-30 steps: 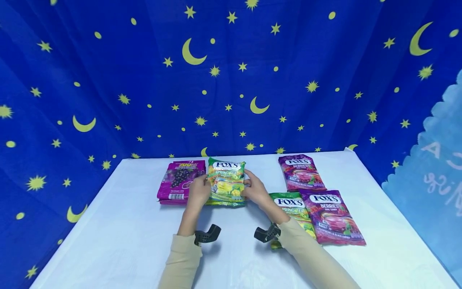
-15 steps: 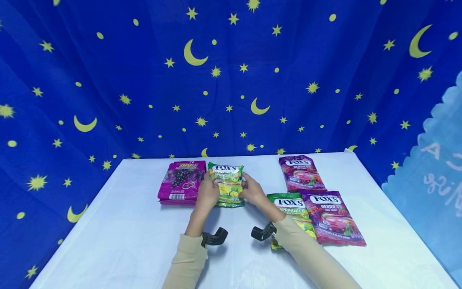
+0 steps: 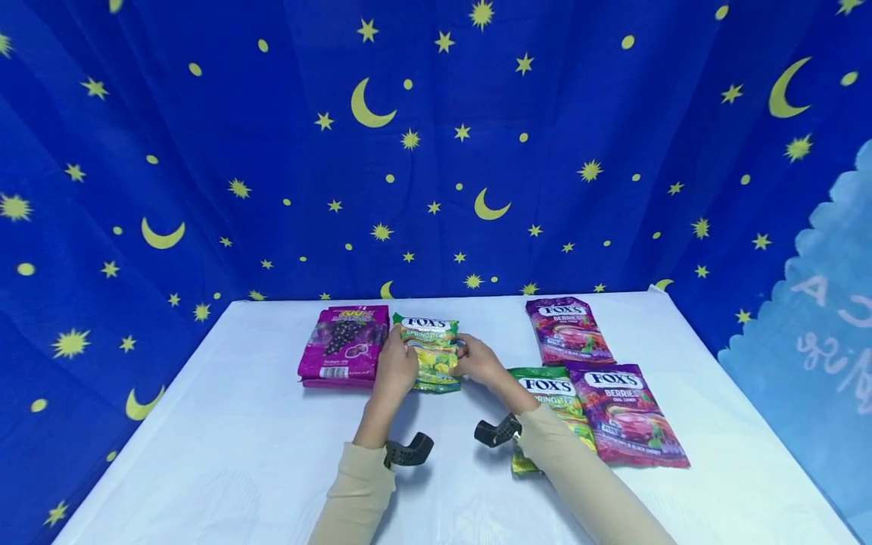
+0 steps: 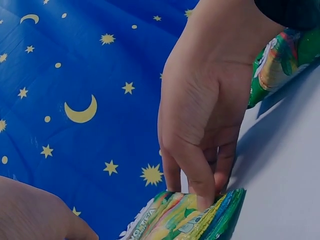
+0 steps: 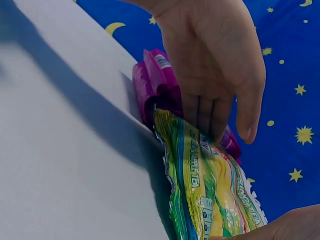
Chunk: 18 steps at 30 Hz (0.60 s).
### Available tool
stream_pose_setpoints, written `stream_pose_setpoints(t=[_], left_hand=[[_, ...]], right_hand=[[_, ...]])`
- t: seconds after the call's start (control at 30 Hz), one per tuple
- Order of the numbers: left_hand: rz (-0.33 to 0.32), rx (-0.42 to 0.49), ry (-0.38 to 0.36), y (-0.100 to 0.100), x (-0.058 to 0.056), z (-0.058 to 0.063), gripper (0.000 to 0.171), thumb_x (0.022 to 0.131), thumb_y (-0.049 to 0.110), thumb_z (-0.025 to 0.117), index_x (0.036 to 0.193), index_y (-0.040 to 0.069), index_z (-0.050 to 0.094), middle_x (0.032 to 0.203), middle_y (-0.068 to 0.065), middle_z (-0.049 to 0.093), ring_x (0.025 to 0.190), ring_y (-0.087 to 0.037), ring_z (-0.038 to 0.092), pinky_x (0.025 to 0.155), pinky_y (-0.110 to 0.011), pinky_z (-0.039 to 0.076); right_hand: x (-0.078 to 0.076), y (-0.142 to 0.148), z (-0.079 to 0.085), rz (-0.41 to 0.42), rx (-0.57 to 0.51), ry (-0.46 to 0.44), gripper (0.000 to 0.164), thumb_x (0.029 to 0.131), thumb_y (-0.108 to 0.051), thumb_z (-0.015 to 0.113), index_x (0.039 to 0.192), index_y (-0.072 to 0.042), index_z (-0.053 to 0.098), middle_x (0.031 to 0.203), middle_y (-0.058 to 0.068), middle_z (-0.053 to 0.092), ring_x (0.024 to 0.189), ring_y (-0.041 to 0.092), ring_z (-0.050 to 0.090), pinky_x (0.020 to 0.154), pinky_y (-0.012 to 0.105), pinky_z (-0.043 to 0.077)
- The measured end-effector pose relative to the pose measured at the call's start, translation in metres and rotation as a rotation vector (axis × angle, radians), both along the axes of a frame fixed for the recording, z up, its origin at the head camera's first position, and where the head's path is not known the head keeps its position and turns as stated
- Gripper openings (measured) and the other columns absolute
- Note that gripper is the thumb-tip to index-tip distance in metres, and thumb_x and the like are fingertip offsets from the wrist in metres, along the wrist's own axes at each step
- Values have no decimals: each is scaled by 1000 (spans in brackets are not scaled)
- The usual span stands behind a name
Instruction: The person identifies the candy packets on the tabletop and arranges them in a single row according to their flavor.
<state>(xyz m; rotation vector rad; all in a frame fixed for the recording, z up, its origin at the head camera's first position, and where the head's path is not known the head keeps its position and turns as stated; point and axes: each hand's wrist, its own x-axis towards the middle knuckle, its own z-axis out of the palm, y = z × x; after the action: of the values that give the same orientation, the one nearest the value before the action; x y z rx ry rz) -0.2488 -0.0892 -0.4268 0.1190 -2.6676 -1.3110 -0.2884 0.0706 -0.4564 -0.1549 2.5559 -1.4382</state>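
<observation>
A green and yellow candy bag (image 3: 432,356) marked Fox's Spring Tea lies near the back of the table, between both hands. My right hand (image 3: 480,361) pinches its right edge, thumb in front and fingers behind, as the left wrist view shows. My left hand (image 3: 397,363) is at the bag's left side, between it and a magenta candy bag (image 3: 341,348) with grapes printed on it. In the right wrist view the left hand's fingers (image 5: 205,112) are straight and reach down to the bag's edge, and its thumb stands apart from the wrapper.
Another Spring Tea bag (image 3: 545,386) lies partly under the right forearm. Beside it is a purple Fox's Berries bag (image 3: 633,416), with a second Berries bag (image 3: 568,333) behind. A blue curtain (image 3: 436,151) with moons and stars hangs behind the white table (image 3: 225,454).
The Spring Tea bag between my hands has come down lower. My left hand has slid right across the bag's left side; the right hand keeps its pinch. The other bags stay in place.
</observation>
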Motion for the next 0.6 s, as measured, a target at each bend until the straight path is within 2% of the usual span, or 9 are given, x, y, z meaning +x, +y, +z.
stream_pose_setpoints(t=[0.23,0.4,0.5,0.6], left_hand=[[-5,-10,13,-1,2,3,53,95,2,48,143,-12,30,140,-35,38,128,-49,39,107,-54,32],[1,3,9,-1,3,6,53,95,2,49,143,-12,31,142,-34,37,130,-48,37,109,-53,29],[-4,4,5,-2,3,7,52,95,2,48,143,-11,31,142,-34,37,130,-47,37,109,-53,29],[-18,16,4,-2,4,9,53,96,3,48,144,-9,31,143,-32,37,130,-47,37,109,-54,29]], right_hand=[[-3,0,-5,47,48,24,77,76,1,75,144,4,38,89,6,55,77,18,50,72,31,46],[-2,-1,-5,81,87,43,70,78,-3,75,139,7,44,87,5,52,78,18,47,72,31,44],[1,1,-5,85,22,24,66,79,-4,74,137,10,45,90,6,54,79,18,49,73,30,45],[6,5,-2,76,-76,-27,66,81,-5,72,139,9,43,99,9,58,83,18,57,75,31,51]])
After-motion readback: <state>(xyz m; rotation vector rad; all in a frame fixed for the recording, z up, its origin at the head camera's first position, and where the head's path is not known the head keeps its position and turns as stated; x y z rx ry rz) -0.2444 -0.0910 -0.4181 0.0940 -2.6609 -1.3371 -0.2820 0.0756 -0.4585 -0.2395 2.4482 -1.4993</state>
